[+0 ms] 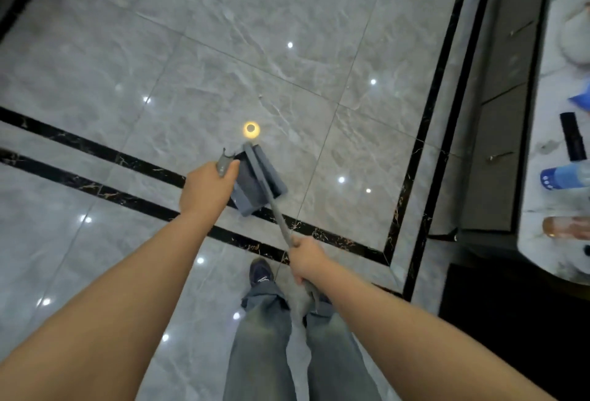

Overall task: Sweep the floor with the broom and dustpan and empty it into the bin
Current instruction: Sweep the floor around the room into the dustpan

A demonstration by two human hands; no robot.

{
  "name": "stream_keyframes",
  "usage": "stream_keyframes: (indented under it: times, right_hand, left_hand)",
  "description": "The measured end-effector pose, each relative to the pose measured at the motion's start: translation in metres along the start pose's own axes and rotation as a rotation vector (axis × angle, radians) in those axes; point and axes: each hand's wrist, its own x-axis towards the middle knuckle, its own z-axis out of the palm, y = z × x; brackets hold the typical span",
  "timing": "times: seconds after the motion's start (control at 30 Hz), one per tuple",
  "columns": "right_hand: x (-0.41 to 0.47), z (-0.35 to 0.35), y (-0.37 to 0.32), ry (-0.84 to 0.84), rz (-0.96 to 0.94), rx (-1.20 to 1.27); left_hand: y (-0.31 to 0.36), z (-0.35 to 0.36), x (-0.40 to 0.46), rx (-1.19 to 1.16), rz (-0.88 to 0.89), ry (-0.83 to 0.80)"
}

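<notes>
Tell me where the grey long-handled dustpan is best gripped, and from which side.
Grip the grey long-handled dustpan at the top end of its upright handle, coming from above and its left, as the left hand does now with fingers curled round it. The handle rises toward the person, while the pan's open box sits low near the floor. The right hand holds the grey broom handle.

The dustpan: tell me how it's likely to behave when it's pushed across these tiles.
The dustpan looks like thin grey plastic, so it is probably light and fairly stiff. The floor is glossy enough to mirror the lights, so the pan will likely slide easily. Held only by its handle top in the left hand, it may swing.
</notes>
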Motion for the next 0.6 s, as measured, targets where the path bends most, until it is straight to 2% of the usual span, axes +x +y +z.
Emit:
stream_keyframes:
  times: [0.07,0.1,0.3,0.6]
  right_hand:
    - [-0.021,0.021,0.000,-0.032,-0.009,-0.011]
    - [-0.029,0.025,-0.003,-0.019,-0.009,0.012]
    - [-0.049,-0.017,-0.032,0.052,-0.046,0.138]
    - [0.006,-0.127,-0.127,0.190,-0.133,-0.021]
  left_hand:
    - [0.002,-0.012,0.006,-0.083,-0.016,-0.106]
    - [-0.001,-0.023,0.006,-0.094,-0.020,-0.105]
    - [-0.030,-0.076,-0.001,-0.086,-0.073,0.104]
    - [-0.044,-0.113,0.024,-0.300,-0.205,0.229]
